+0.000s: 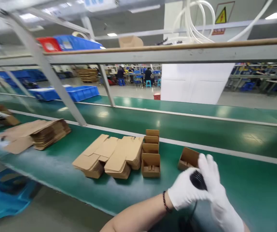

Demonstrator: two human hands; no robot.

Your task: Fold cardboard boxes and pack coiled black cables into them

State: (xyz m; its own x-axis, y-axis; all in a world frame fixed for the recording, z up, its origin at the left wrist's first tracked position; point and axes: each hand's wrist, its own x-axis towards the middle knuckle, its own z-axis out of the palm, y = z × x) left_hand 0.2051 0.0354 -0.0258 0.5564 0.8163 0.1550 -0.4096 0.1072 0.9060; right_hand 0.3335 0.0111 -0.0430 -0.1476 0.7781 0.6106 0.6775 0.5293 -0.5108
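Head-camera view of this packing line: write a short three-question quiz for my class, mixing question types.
1. What is worn at the wrist of the white-gloved left hand?
2. True or false: the black object is between the left hand and the white-gloved right hand.
3. Which is nearer the hands: the stack of flat tan cardboard blanks or the open tan cardboard box?

Key: 1. a dark bracelet; 2. true; 3. the open tan cardboard box.
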